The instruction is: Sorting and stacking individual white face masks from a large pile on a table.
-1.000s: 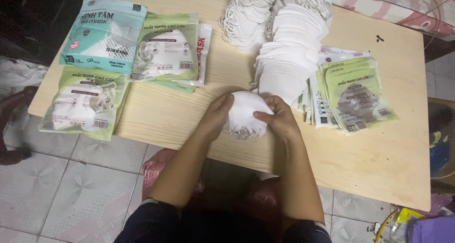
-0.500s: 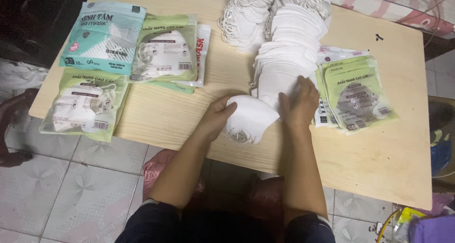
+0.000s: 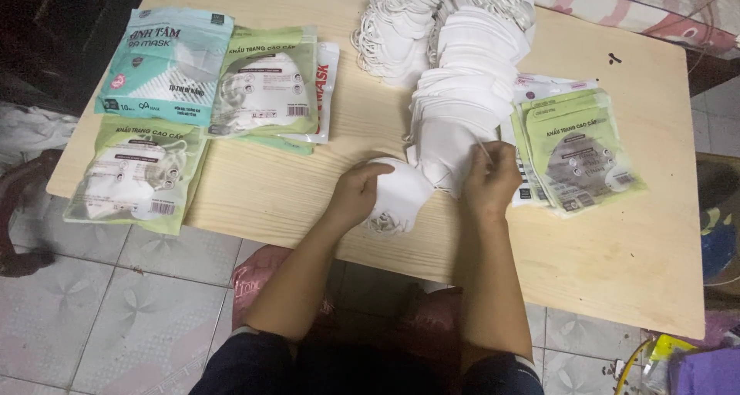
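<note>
My left hand (image 3: 356, 192) grips a small stack of folded white face masks (image 3: 401, 196) lying near the front edge of the light wooden table (image 3: 277, 187). My right hand (image 3: 490, 181) rests on the near end of a long overlapping row of white masks (image 3: 462, 94), its fingers pinching the edge of one mask there. The row runs away from me toward the far edge of the table. Just right of my right hand lies a pile of empty green printed pouches (image 3: 574, 148).
Filled mask packets lie on the table's left side: a teal one (image 3: 171, 65), a green one (image 3: 266, 90) over a white-and-red one, and another green one (image 3: 135, 171) near the front left corner. Tiled floor surrounds the table; a patterned cloth lies beyond the far right edge.
My right hand left the small stack in front of me and moved right and forward onto the long row of masks. My left hand stayed on the stack.
</note>
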